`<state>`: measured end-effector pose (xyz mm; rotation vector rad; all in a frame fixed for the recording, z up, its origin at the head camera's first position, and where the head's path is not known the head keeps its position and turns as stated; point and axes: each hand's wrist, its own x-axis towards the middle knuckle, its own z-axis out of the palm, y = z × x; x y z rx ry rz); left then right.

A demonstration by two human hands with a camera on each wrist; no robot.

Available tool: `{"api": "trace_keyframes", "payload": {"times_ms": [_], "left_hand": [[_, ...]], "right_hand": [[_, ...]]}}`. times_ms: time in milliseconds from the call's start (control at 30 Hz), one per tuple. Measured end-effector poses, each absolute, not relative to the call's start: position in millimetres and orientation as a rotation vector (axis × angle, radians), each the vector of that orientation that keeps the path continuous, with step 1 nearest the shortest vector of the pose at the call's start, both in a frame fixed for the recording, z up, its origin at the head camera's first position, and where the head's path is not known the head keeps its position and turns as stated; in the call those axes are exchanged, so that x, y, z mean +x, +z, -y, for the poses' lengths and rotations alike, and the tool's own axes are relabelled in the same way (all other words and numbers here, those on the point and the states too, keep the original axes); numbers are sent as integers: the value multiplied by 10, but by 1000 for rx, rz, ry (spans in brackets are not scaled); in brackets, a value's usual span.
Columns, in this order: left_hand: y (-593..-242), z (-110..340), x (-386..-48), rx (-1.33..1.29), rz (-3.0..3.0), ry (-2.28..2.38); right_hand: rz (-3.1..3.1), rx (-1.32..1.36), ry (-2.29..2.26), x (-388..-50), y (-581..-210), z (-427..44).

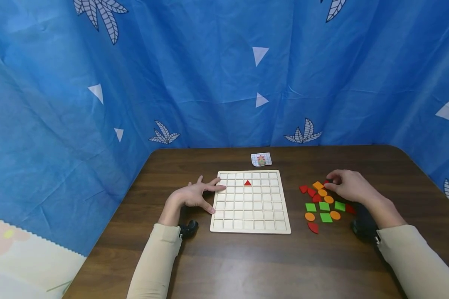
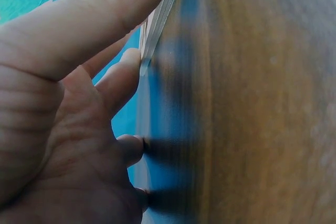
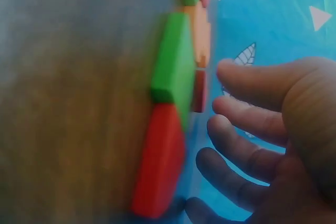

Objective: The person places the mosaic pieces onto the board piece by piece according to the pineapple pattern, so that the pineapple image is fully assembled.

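Note:
A pale board point(image 1: 250, 231) with a grid of square cells lies on the table, and one red triangle point(image 1: 247, 183) sits in a cell near its top. My left hand point(image 1: 193, 194) is spread at the board's left edge, with the thumb and fingertips touching it. In the left wrist view the board's edge point(image 2: 157, 30) shows beyond the thumb. My right hand point(image 1: 349, 185) hovers at the far side of the loose pieces, fingertips beside a red piece point(image 1: 325, 182) and an orange square point(image 1: 317, 186). The right wrist view shows its fingers bent loosely, with no piece visible between them.
Loose pieces lie right of the board: several green squares point(image 1: 324, 206), orange circles point(image 1: 309, 216) and red pieces point(image 1: 313, 227). A small printed card point(image 1: 261, 159) lies behind the board. A blue curtain point(image 1: 224, 74) hangs beyond the brown table point(image 1: 247, 265).

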<state>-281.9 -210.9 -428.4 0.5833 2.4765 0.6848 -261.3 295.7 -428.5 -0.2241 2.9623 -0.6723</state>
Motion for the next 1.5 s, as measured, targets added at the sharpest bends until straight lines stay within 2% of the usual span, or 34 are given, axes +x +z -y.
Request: {"api": "trace_keyframes", "payload": {"times_ms": [1200,1500], "left_hand": [[-4292,2113,-2844,624,-2466,689],[-4288,2116,-2835,612,-2466,691]], "right_hand": [[-2965,-311,-579,-2579,-4306,-2991],[-2993,-408,-615,-2584,-4163,-2715]]}}
